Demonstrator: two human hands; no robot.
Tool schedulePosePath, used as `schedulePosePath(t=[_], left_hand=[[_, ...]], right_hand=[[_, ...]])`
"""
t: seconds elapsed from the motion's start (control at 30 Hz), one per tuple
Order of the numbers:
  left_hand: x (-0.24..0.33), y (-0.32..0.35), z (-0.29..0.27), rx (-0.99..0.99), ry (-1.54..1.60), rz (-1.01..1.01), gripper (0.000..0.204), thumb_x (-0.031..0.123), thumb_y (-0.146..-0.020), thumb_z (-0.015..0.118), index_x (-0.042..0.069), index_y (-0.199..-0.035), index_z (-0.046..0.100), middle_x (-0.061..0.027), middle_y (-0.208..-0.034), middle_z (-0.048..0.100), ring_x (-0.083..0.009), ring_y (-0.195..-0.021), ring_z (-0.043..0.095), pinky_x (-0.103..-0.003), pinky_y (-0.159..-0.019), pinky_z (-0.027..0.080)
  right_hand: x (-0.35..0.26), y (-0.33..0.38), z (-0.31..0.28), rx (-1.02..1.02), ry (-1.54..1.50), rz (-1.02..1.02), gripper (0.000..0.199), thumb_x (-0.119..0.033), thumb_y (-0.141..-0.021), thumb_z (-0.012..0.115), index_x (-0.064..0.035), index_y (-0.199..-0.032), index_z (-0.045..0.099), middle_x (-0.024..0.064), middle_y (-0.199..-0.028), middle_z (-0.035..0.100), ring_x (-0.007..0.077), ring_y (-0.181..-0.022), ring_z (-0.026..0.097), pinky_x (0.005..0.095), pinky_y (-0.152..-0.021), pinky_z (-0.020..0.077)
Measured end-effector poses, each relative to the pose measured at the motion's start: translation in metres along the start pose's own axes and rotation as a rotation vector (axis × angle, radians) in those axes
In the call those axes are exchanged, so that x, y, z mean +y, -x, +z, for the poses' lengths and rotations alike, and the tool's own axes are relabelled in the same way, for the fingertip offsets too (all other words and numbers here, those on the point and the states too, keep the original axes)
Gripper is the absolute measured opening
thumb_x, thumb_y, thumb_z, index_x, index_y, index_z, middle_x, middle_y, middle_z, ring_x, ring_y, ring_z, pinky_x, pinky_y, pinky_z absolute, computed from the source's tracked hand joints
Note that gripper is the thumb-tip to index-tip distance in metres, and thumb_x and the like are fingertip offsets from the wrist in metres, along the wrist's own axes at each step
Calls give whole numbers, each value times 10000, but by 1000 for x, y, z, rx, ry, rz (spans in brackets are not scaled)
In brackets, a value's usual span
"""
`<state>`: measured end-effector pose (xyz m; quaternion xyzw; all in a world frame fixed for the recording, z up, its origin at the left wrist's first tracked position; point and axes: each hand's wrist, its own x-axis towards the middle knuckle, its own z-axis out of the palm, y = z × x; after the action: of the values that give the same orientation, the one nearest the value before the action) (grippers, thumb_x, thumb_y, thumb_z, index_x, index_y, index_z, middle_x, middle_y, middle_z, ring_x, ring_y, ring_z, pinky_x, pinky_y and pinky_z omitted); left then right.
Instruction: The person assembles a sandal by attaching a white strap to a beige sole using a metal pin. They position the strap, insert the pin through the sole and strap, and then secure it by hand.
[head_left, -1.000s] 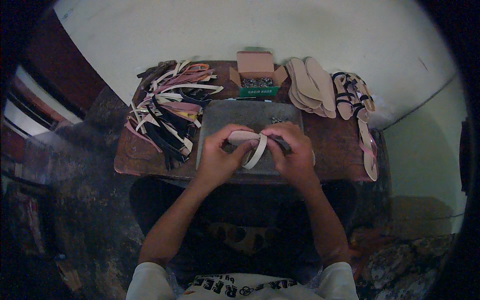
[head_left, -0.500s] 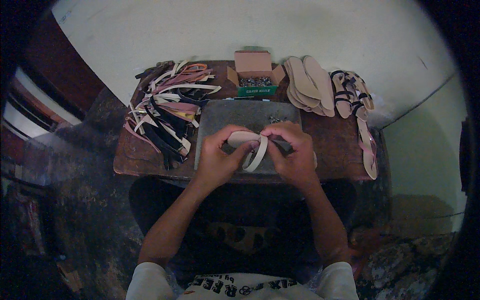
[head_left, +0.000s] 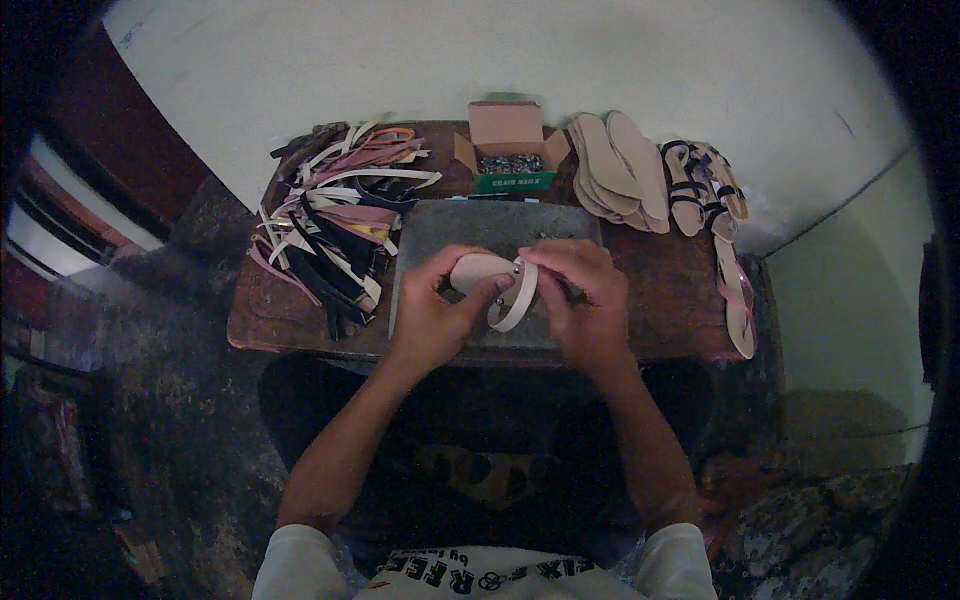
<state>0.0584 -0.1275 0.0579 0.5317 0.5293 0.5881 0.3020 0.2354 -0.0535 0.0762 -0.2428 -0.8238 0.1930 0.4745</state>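
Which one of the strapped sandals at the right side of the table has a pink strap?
The sandal closest to the front right corner of the table; the black-strapped sandals lie behind it.

The brown table (head_left: 680, 300) carries a grey slab (head_left: 440, 230) beneath the left hand (head_left: 437, 310) and right hand (head_left: 588, 300). I see heaped straps (head_left: 335, 235) left of the left hand; beyond both hands, an open green box (head_left: 515, 183); beyond the right, beige soles (head_left: 630, 165) and black-strapped sandals (head_left: 687, 215); farther right, a pink-strapped sandal (head_left: 736, 320).

Wht lettering (head_left: 516, 183) is running across the green box (head_left: 483, 184) nr table's (head_left: 665, 300) far edge; blk print (head_left: 432, 571) is showing upside-down on wht shirt (head_left: 545, 591).
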Motion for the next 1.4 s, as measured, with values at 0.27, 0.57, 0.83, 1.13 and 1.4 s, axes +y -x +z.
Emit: schedulePosePath(t=[0.27,0.57,0.83,1.13,1.4], left_hand=[[1,3,1,-41,-2,-49,248,117,-859,794,16,-1056,681,-66,-941,714,-126,-865,666,-286,-768,532],[4,2,4,26,33,-56,207,106,-859,786,9,-1010,682,-62,-903,715,-118,-822,667,-288,-733,538],[5,0,5,-8,37,-75,205,99,-861,782,17,-1022,685,-60,-905,717,-112,-815,665,-283,-727,541],[2,1,1,-37,64,-56,243,142,-861,802,30,-1045,688,-41,-924,714,-106,-827,670,-270,-734,544],[2,0,2,-69,43,-48,250,143,-870,794,29,-1065,687,-43,-956,715,-107,-840,666,-276,-755,539]], right_hand=[[3,1,-3,-42,-58,165,201,-14,-847,694,-73,-1031,746,99,-966,745,248,-912,690,351,-842,489],[1,0,-1,-50,-30,112,194,-15,-849,681,-71,-1025,738,104,-982,747,260,-928,697,366,-873,484],[4,2,3,-50,-159,222,208,5,-836,687,-52,-1033,722,116,-990,735,254,-940,702,353,-874,516],[5,0,-4,-207,-295,455,165,-29,-883,680,-13,-1041,725,99,-985,745,171,-929,691,309,-860,527],[12,2,-8,-244,-374,536,155,-59,-886,707,-5,-1030,722,104,-966,745,168,-910,695,314,-859,531]])
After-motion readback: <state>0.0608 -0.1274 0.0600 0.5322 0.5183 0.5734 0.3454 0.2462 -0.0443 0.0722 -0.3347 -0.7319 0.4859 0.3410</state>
